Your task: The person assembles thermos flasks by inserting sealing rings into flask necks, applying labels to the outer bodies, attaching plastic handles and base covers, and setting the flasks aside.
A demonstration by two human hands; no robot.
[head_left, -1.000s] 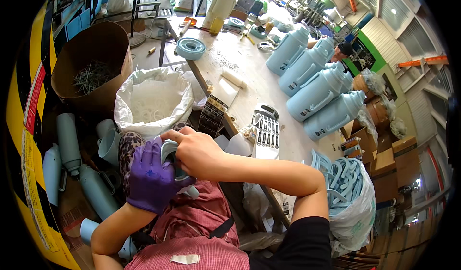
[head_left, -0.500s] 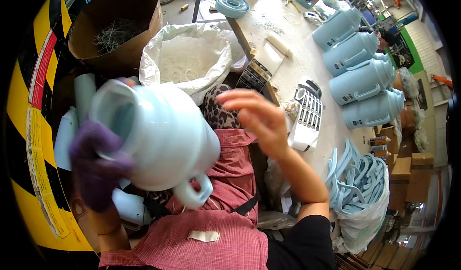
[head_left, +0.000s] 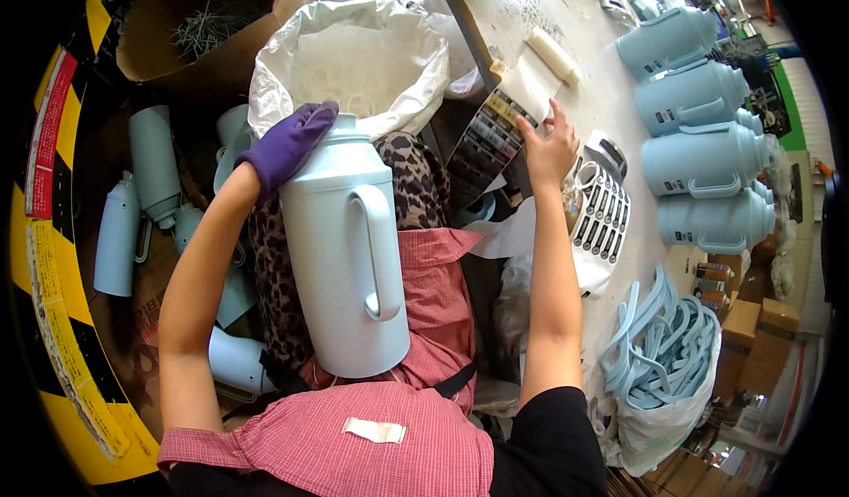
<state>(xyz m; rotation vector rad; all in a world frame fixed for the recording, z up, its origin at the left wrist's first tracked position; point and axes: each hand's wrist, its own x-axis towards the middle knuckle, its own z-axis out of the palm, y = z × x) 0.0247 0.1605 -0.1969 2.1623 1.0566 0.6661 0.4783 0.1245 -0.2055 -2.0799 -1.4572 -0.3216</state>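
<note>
**Pale blue jug shell steadied on the lap, bare hand out at the label sheet**

A pale blue plastic jug shell (head_left: 347, 258) stands upright on the person's lap, its base against a pink checked apron and its looped handle facing the camera. The left hand (head_left: 287, 143), in a purple glove, lies over the shoulder and neck of the shell, fingers (head_left: 314, 117) curled on its top edge and holding it steady. Behind the shell shows a leopard-print garment.

The right hand (head_left: 550, 148) is bare and reaches out to the edge of the worktop (head_left: 566, 19), well apart from the shell. Its fingers are spread loosely over a sheet of dark printed labels (head_left: 482, 143) that hangs off the worktop edge; whether they pinch a label cannot be told. Just to the right of that hand lies a white tray of small clips (head_left: 601, 214), and a strip of white backing paper (head_left: 504, 236) curls down below it.

Beyond the shell, a white sack (head_left: 354, 55) stands open, filled with pale parts, and a brown cardboard box (head_left: 177, 46) with dark scraps stands to its left. On the floor at the left lie several more pale blue shells (head_left: 119, 232) against a yellow and black striped edge.

On the worktop to the right stands a row of finished pale blue jugs (head_left: 699, 156) on their sides. Lower right, a clear bag (head_left: 663, 382) holds a heap of pale blue handles.
</note>
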